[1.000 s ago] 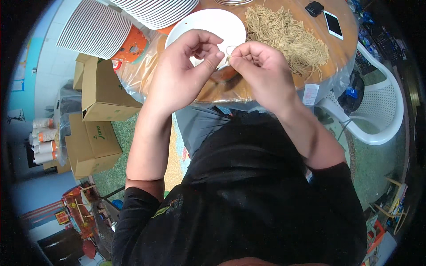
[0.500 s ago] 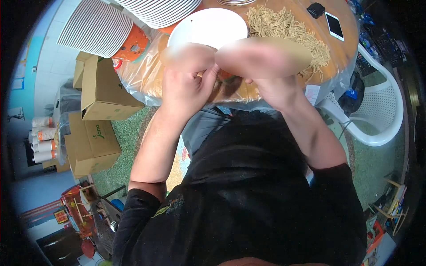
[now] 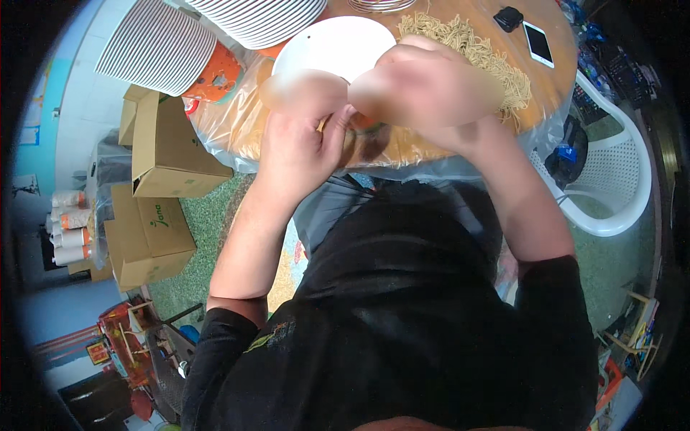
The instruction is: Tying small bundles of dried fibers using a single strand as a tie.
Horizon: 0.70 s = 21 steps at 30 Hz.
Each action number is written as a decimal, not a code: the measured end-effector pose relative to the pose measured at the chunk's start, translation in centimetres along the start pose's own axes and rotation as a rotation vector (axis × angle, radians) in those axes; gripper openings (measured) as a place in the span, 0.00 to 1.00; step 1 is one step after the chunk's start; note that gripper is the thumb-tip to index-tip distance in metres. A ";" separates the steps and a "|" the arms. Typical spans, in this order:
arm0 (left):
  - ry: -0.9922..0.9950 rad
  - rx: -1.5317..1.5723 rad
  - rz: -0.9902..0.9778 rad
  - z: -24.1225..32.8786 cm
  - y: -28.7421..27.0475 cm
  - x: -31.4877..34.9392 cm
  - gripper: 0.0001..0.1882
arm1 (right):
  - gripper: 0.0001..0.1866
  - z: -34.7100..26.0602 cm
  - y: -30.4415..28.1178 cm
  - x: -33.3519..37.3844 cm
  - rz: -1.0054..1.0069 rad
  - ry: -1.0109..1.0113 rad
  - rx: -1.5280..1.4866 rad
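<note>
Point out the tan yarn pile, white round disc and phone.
Tan yarn pile (image 3: 491,59): head view, on the strands beyond the right hand (image 3: 428,85).
White round disc (image 3: 327,44): head view, on its bare upper face.
Phone (image 3: 538,45): head view, on its dark screen.

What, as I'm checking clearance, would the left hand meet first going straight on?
Probably the white disc, just beyond the left hand in the picture; blurring leaves depth unclear, so it might pass above.

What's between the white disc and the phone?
In the head view: yarn, partly covered by the right hand, then tabletop beside the phone.
</note>
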<state>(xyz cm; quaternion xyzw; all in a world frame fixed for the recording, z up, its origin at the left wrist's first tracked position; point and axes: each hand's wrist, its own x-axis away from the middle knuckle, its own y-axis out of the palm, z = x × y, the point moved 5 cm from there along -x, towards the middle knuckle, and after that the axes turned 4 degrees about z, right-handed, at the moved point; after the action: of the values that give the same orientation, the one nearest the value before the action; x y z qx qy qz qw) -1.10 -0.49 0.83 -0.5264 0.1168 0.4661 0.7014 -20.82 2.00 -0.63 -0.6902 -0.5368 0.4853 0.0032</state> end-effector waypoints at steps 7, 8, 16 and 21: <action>0.055 -0.060 -0.118 0.7 -0.6 0.6 0.06 | 0.04 -0.2 0.1 0.4 0.174 -0.121 0.116; 0.064 -0.058 -0.173 0.7 -0.4 0.5 0.05 | 0.03 -0.4 0.3 0.5 0.192 -0.154 0.115; -0.299 0.317 -0.237 -0.4 -0.8 -0.7 0.13 | 0.05 -0.4 0.6 0.9 0.170 -0.142 -0.067; -0.581 0.406 -0.277 -1.6 0.8 -2.4 0.12 | 0.09 -0.5 0.8 0.8 0.182 -0.198 -0.114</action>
<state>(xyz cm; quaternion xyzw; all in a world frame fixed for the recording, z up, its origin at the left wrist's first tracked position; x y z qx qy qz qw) -2.51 -3.11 1.29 -0.2334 -0.0690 0.4642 0.8517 -19.92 2.52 -1.31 -0.6839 -0.4962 0.5181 -0.1331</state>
